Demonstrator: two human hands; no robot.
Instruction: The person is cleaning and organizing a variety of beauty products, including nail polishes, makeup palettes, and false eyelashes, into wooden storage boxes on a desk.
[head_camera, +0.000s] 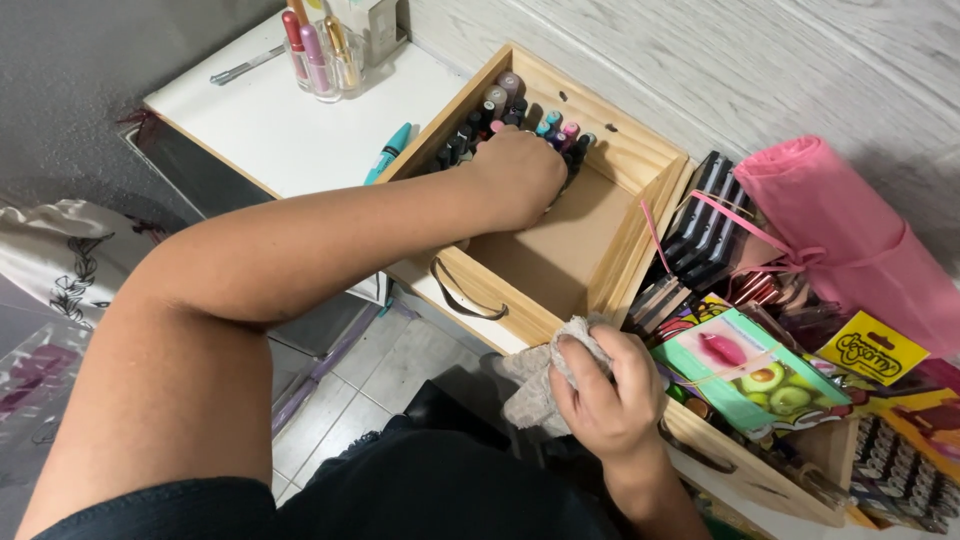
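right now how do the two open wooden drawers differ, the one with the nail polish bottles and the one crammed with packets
The wooden drawer with nail polish bottles is mostly bare inside, its small bottles crowded at the far end; the wooden drawer crammed with colourful packets is heaped above its rim. The left hand reaches into the first; the right hand, gripping a beige cloth, rests at the edge of the second. Both are pale unpainted wood, pulled open.

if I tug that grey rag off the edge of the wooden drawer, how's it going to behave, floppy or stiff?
Probably floppy: the rag hangs crumpled below the right hand, folding over the drawer edge. It looks light, since a few fingers bunch it easily. Likely not slippery; its surface seems fuzzy, so it may drag on the wood.
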